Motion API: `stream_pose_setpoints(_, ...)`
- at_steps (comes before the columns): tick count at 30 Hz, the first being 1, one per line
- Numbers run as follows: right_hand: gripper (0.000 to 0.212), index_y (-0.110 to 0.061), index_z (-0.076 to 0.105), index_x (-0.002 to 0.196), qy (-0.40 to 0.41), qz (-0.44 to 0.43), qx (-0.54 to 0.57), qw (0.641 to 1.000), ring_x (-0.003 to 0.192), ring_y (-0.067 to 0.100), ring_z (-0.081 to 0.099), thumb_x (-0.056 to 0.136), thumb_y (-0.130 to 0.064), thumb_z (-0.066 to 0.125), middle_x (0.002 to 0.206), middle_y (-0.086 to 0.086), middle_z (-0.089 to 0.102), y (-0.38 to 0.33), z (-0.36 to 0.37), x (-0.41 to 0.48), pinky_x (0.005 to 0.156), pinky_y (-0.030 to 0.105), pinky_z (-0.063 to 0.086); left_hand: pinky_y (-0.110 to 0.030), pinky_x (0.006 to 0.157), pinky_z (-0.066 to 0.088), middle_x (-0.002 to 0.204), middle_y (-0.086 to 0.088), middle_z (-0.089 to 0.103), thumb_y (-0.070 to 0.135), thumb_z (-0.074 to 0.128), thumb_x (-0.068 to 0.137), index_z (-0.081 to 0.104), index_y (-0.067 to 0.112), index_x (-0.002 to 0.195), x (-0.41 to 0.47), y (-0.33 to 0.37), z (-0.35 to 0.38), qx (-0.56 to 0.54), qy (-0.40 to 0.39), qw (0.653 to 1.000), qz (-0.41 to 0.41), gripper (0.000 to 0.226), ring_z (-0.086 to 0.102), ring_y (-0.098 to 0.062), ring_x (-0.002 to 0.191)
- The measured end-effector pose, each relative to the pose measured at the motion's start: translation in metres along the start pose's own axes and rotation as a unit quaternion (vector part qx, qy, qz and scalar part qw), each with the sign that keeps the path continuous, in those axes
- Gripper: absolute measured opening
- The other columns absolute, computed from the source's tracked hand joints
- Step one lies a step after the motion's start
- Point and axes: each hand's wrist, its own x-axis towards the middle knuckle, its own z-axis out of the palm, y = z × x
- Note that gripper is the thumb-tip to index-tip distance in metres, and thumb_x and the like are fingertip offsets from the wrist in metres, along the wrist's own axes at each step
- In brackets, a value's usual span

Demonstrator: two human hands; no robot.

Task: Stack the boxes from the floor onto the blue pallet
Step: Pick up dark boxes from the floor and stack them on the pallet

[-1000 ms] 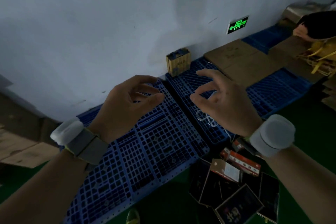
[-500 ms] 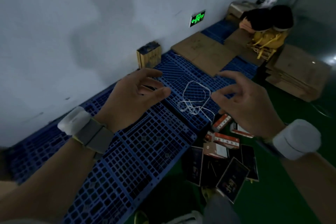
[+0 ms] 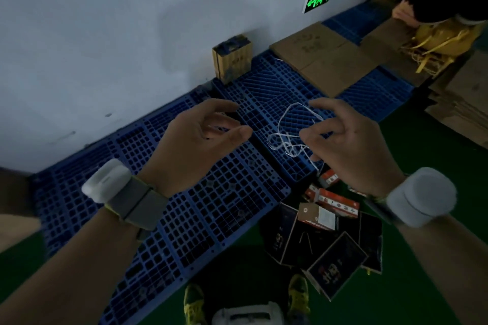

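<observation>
Two bare hands hover above the blue pallet (image 3: 184,219), which fills the centre and lower left of the frame along the base of the wall. The left hand (image 3: 192,145) sits at centre frame with fingers loosely curled and slightly spread, thumb extended toward the right; it grips nothing. The right hand (image 3: 351,145) sits right of centre, fingers likewise spread and half-curled, empty. A tangle of white string (image 3: 287,134) appears between the two hands; it seems to lie on the pallet deck, though whether any fingertip touches it cannot be determined.

The boxes (image 3: 324,235) to be stacked lie in a loose heap on the green floor (image 3: 435,285) at lower centre-right, just beside the pallet's near edge. Dark flat boxes lie at mixed angles, with red-and-white ones on top and behind. None of these is on the pallet yet.

One yellow box (image 3: 232,59) stands upright on the pallet against the wall at upper centre, a position that probably starts a back row and leaves the front of the deck free. Flattened cardboard (image 3: 327,60) covers the pallet section at upper right.

Judgement: stacking is at an early stage. Both hands are held open and raised, likely in readiness to reach down to the heap. The string may snag a box base if left on the deck.
</observation>
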Motion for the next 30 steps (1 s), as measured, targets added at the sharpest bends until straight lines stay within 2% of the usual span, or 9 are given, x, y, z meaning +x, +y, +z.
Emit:
stream_pose_setpoints(4, 0.058, -0.033, 0.049, 0.134, -0.048, 0.010, -0.025, 0.998, 0.062, 0.010, 0.072, 0.080, -0.054, 0.058, 0.093, -0.016, 0.074, 0.048, -0.037, 0.005, 0.063, 0.041, 0.060, -0.023, 0.081, 0.054, 0.110, 0.021, 0.067, 0.068, 0.055, 0.067, 0.050, 0.040, 0.124, 0.023, 0.018, 0.059, 0.002, -0.003, 1.000, -0.031, 0.064, 0.069, 0.002, 0.090)
stream_pose_setpoints(8, 0.060, -0.034, 0.048, 0.135, -0.054, 0.010, -0.019, 0.998, 0.062, 0.015, 0.072, 0.080, -0.058, 0.056, 0.095, -0.016, 0.074, 0.071, -0.058, 0.006, 0.061, 0.043, 0.060, -0.014, 0.075, 0.053, 0.106, 0.025, 0.065, 0.065, 0.055, 0.070, 0.049, 0.040, 0.126, 0.042, 0.029, 0.085, 0.024, -0.018, 0.999, -0.035, 0.061, 0.067, 0.007, 0.091)
stream_pose_setpoints(11, 0.060, -0.034, 0.048, 0.134, -0.052, 0.012, -0.017, 0.998, 0.060, 0.020, 0.072, 0.080, -0.058, 0.056, 0.094, -0.017, 0.074, 0.075, -0.051, 0.008, 0.058, 0.044, 0.060, -0.008, 0.073, 0.052, 0.107, 0.027, 0.065, 0.059, 0.058, 0.075, 0.049, 0.039, 0.128, 0.040, 0.024, 0.085, 0.028, -0.019, 0.999, -0.043, 0.057, 0.067, 0.009, 0.092)
stream_pose_setpoints(17, 0.062, -0.034, 0.047, 0.135, -0.079, 0.013, -0.033, 0.996, 0.063, 0.013, 0.072, 0.080, -0.062, 0.054, 0.095, -0.014, 0.074, 0.053, 0.005, 0.020, 0.062, 0.044, 0.061, -0.016, 0.079, 0.052, 0.106, 0.028, 0.065, 0.066, 0.055, 0.070, 0.050, 0.041, 0.125, 0.010, -0.021, 0.046, 0.019, 0.001, 0.998, -0.065, 0.061, 0.067, 0.007, 0.093)
stream_pose_setpoints(21, 0.060, -0.032, 0.047, 0.136, -0.055, 0.028, -0.063, 0.996, 0.059, 0.024, 0.072, 0.083, -0.059, 0.055, 0.088, -0.020, 0.070, 0.037, 0.058, 0.011, 0.060, 0.045, 0.060, -0.008, 0.073, 0.053, 0.107, 0.027, 0.064, 0.061, 0.056, 0.072, 0.049, 0.036, 0.130, -0.005, -0.073, 0.014, 0.006, -0.030, 0.998, -0.059, 0.063, 0.066, 0.011, 0.093)
stream_pose_setpoints(23, 0.056, -0.032, 0.047, 0.135, -0.049, 0.048, -0.081, 0.994, 0.060, 0.025, 0.072, 0.086, -0.056, 0.057, 0.084, -0.025, 0.069, 0.046, 0.087, 0.003, 0.062, 0.044, 0.060, -0.011, 0.076, 0.053, 0.106, 0.026, 0.064, 0.064, 0.055, 0.070, 0.050, 0.036, 0.130, -0.008, -0.109, 0.009, -0.001, -0.043, 0.998, -0.056, 0.066, 0.067, 0.008, 0.091)
stream_pose_setpoints(26, 0.048, -0.035, 0.049, 0.131, -0.059, 0.077, -0.080, 0.992, 0.069, 0.011, 0.073, 0.088, -0.052, 0.060, 0.080, -0.024, 0.071, 0.077, 0.143, -0.003, 0.075, 0.041, 0.060, -0.025, 0.085, 0.053, 0.104, 0.026, 0.063, 0.064, 0.054, 0.070, 0.050, 0.036, 0.128, -0.017, -0.177, 0.021, -0.005, -0.033, 0.996, -0.080, 0.064, 0.067, 0.002, 0.095)
stream_pose_setpoints(28, 0.046, -0.035, 0.050, 0.130, -0.056, 0.096, -0.071, 0.991, 0.062, 0.001, 0.071, 0.089, -0.050, 0.060, 0.077, -0.024, 0.071, 0.111, 0.179, -0.004, 0.076, 0.035, 0.061, -0.026, 0.086, 0.053, 0.105, 0.024, 0.064, 0.062, 0.054, 0.072, 0.051, 0.032, 0.132, -0.018, -0.224, 0.040, -0.009, -0.032, 0.995, -0.090, 0.068, 0.066, 0.001, 0.100)
stream_pose_setpoints(30, 0.046, -0.033, 0.050, 0.131, -0.053, 0.113, -0.069, 0.990, 0.057, 0.000, 0.070, 0.089, -0.049, 0.061, 0.075, -0.024, 0.071, 0.136, 0.198, -0.007, 0.073, 0.034, 0.061, -0.026, 0.086, 0.054, 0.107, 0.020, 0.066, 0.061, 0.055, 0.073, 0.051, 0.030, 0.133, -0.018, -0.255, 0.061, -0.009, -0.027, 0.995, -0.096, 0.068, 0.067, -0.001, 0.100)
